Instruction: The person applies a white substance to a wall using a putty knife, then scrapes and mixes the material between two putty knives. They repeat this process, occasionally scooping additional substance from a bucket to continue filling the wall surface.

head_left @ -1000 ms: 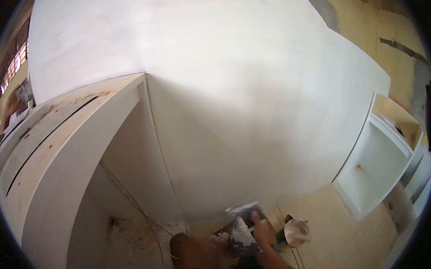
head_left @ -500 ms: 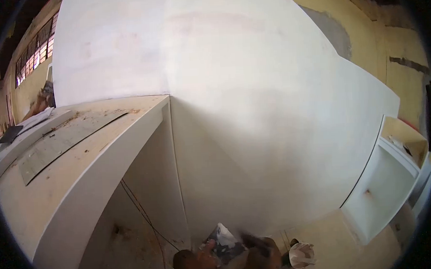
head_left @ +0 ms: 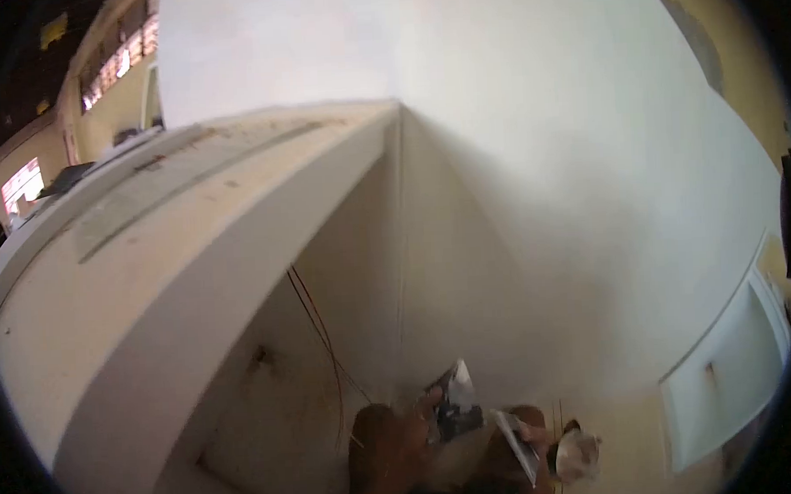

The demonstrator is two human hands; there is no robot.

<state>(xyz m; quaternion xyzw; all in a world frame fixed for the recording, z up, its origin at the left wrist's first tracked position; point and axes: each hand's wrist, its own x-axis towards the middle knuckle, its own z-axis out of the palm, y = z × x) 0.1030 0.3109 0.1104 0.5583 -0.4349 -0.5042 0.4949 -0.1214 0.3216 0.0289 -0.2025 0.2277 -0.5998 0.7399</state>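
Observation:
My left hand (head_left: 414, 439), low in the middle of the view, is closed on a dark flat plate (head_left: 459, 418) that carries white paste on its upper part. To its right, my right hand (head_left: 534, 435) grips a flat pale blade (head_left: 517, 446), tilted and apart from the plate. A round container (head_left: 578, 455) with a whitish inside stands just right of my right hand. Both hands are low in front of a large white panel (head_left: 534, 197), and their finger details are blurred.
At the left, a curved pale ledge (head_left: 228, 245) bears a thin flat strip (head_left: 181, 190) and scattered debris. Thin wires (head_left: 315, 317) hang beneath it. A white recessed box (head_left: 728, 374) stands at the right, and a barred window (head_left: 123, 60) shows at the upper left.
The camera view has turned, so the ledge and panel sit further right and higher. My right hand has moved away from the plate, and its blade now shows clearly.

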